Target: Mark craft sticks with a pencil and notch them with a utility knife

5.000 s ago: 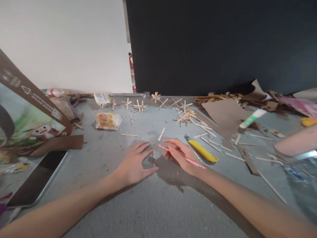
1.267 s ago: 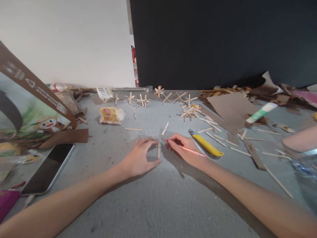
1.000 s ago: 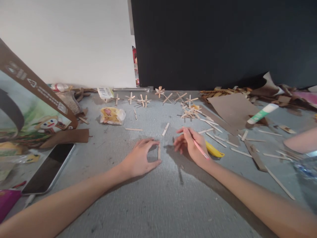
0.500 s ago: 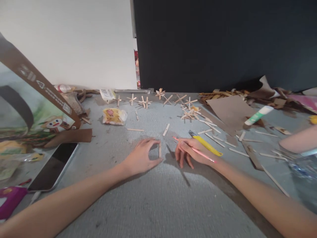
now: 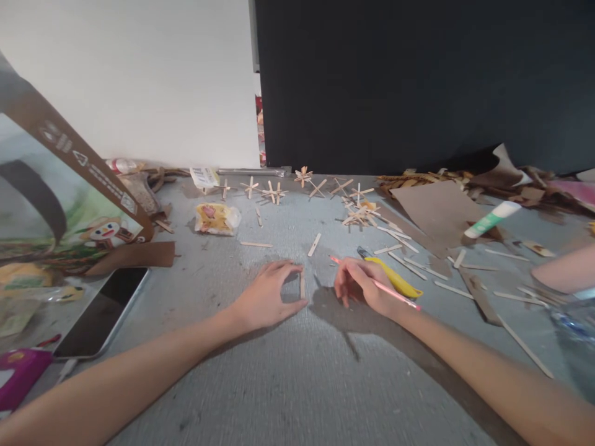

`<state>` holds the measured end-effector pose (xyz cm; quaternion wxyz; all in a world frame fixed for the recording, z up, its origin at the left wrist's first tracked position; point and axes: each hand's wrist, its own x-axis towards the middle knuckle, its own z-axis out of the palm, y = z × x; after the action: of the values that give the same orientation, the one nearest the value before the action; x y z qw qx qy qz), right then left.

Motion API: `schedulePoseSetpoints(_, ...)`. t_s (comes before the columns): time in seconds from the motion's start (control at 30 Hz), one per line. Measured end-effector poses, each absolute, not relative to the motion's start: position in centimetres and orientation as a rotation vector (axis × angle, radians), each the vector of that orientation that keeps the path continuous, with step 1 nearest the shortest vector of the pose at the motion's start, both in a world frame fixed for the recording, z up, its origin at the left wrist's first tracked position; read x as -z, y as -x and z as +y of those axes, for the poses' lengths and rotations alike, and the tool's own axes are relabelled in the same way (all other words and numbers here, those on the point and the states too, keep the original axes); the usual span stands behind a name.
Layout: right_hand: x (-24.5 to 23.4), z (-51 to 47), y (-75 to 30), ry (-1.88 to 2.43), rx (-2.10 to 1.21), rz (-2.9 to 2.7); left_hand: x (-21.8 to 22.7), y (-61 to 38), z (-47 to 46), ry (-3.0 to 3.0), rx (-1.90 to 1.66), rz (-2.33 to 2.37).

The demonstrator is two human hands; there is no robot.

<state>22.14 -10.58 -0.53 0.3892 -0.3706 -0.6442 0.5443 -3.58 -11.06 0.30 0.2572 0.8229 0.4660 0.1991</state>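
My left hand [image 5: 268, 296] rests on the grey tabletop [image 5: 297, 384] and pinches a short wooden stick [image 5: 302, 285] between thumb and forefinger, holding it flat. My right hand [image 5: 363, 286] lies just right of that stick, fingers curled round a thin pink pencil [image 5: 376, 284] whose tip points up and left. A yellow utility knife [image 5: 389, 275] lies right behind my right hand. Several star-shaped stick assemblies [image 5: 274, 192] stand along the back of the table.
A printed cardboard box [image 5: 56, 204] leans at the left, with a dark tablet [image 5: 105, 310] in front of it. Loose sticks [image 5: 418, 267], brown cardboard scraps [image 5: 432, 207] and a green-white glue tube [image 5: 491, 219] lie at the right. Another person's arm [image 5: 564, 272] reaches in at the right edge.
My right hand lifted off the table a second ago, then came back down beside the stick with the pencil. My left hand kept its pinch on the stick.
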Motion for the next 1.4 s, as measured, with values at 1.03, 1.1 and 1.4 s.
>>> schedulePoseSetpoints(1.03, 1.1, -10.7, -21.4, 1.01, -1.422, -1.895, -0.7, 3.4, -11.2, -2.323, -0.501, 1.183)
schedulePoseSetpoints(1.1, 1.0, -10.7, -21.3, 1.05, -1.422, -1.891, -0.6, 3.4, -11.2, -2.319, -0.504, 1.182)
schedulePoseSetpoints(1.4, 1.3, -10.5, -21.3, 1.089, -1.397, -1.902, -0.6, 3.6, -11.2, -2.341, -0.467, 1.186)
